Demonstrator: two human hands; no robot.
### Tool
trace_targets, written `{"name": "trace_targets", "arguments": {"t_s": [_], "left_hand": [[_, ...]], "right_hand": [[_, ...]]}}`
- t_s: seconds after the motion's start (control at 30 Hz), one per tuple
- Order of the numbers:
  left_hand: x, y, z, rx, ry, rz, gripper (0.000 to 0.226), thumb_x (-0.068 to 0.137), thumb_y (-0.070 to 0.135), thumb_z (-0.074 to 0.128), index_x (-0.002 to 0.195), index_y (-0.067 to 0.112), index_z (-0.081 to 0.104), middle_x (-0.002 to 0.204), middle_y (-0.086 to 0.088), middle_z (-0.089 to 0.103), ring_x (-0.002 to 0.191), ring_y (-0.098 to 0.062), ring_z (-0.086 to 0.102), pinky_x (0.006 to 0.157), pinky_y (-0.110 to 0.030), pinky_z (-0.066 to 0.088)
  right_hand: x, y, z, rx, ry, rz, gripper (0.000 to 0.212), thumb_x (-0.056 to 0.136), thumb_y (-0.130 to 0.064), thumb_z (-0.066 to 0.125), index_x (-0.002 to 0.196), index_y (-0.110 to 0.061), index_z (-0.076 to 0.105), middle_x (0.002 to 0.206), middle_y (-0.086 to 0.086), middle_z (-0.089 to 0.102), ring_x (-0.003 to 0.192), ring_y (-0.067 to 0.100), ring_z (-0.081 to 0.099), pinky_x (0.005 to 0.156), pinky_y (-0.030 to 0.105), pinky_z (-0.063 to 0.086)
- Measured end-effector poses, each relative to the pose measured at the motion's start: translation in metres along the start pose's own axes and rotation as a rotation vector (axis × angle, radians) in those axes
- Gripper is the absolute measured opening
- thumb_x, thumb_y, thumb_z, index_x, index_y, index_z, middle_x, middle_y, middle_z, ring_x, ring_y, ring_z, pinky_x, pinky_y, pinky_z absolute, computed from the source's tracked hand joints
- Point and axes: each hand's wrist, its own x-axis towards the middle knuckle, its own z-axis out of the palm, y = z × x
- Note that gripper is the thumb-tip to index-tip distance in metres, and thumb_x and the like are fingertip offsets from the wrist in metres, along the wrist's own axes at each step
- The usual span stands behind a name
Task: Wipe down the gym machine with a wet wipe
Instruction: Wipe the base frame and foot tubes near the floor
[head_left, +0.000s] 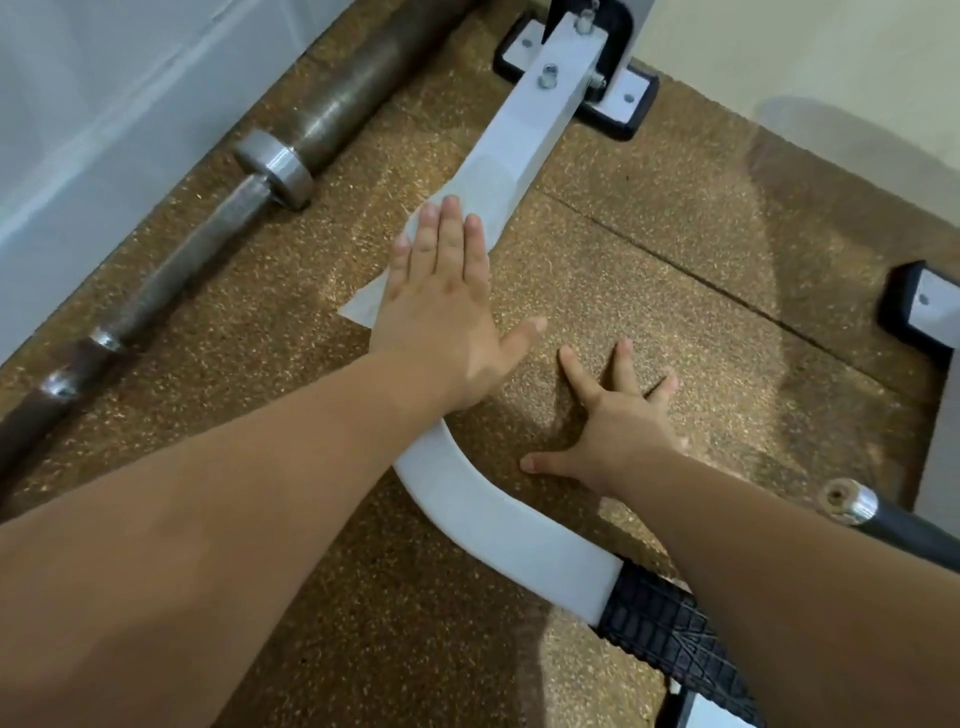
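White wet wipe lies flat under left hand; frame white.

I can read no lettering, brand, number or sign on the white machine frame or anything around it.

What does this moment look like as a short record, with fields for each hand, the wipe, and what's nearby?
Left hand: flat, fingers straight, pressing the wet wipe onto the white frame bar
Right hand: fingers spread, resting on the floor
Wipe state: white, spread flat, partly hidden under the hand
Nearby: barbell lying by the wall; black textured section at the bar's near end
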Motion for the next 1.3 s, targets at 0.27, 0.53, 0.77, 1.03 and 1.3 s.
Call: {"name": "trace_targets", "arguments": {"t_s": [0.27, 0.53, 0.77, 1.03, 1.3], "left_hand": [[0.046, 0.006, -0.017, 0.144, -0.026, 0.077, 0.11, 0.089, 0.084, 0.016, 0.157, 0.006, -0.02, 0.165, -0.014, -0.027, 0.153, -0.028, -0.024, 0.126, -0.046, -0.008], [0.038, -0.003, -0.023, 0.192, -0.092, 0.112, 0.113, 0.086, 0.086, 0.013, 0.154, 0.006, -0.027, 0.162, -0.013, -0.034, 0.151, -0.027, -0.029, 0.126, -0.045, -0.007], [0.016, -0.011, -0.015, 0.175, -0.061, 0.103, 0.118, 0.081, 0.09, 0.014, 0.155, 0.006, -0.025, 0.163, -0.014, -0.032, 0.152, -0.028, -0.027, 0.126, -0.047, -0.006], [0.071, 0.001, -0.027, 0.183, -0.084, 0.142, 0.126, 0.077, 0.095, 0.025, 0.155, 0.011, -0.027, 0.162, -0.01, -0.037, 0.151, -0.026, -0.031, 0.126, -0.046, -0.007], [0.128, 0.015, -0.04, 0.182, -0.036, 0.208, 0.126, 0.078, 0.092, 0.032, 0.158, 0.009, -0.019, 0.165, -0.012, -0.029, 0.154, -0.027, -0.023, 0.127, -0.049, -0.002]], "right_hand": [[0.001, 0.004, -0.025, -0.028, -0.125, -0.026, 0.119, 0.07, -0.074, 0.078, 0.151, -0.065, -0.01, 0.165, -0.011, -0.032, 0.151, 0.054, -0.017, 0.116, 0.069, 0.03], [-0.003, -0.002, -0.033, -0.14, -0.033, -0.037, 0.103, 0.076, -0.078, 0.067, 0.155, -0.061, 0.003, 0.172, -0.003, -0.008, 0.152, 0.047, 0.018, 0.105, 0.058, 0.049], [0.063, -0.015, -0.092, -0.016, 0.047, -0.012, 0.13, 0.06, -0.083, 0.076, 0.152, -0.063, -0.014, 0.165, -0.002, -0.035, 0.15, 0.055, -0.019, 0.116, 0.076, 0.017], [0.082, -0.016, -0.099, -0.027, -0.047, 0.029, 0.145, 0.051, -0.073, 0.088, 0.148, -0.065, -0.019, 0.163, -0.002, -0.038, 0.148, 0.058, -0.018, 0.11, 0.077, 0.03], [0.087, -0.011, -0.095, 0.022, -0.04, 0.024, 0.146, 0.047, -0.068, 0.093, 0.145, -0.07, -0.017, 0.162, -0.008, -0.04, 0.149, 0.055, -0.022, 0.108, 0.079, 0.032]]}}
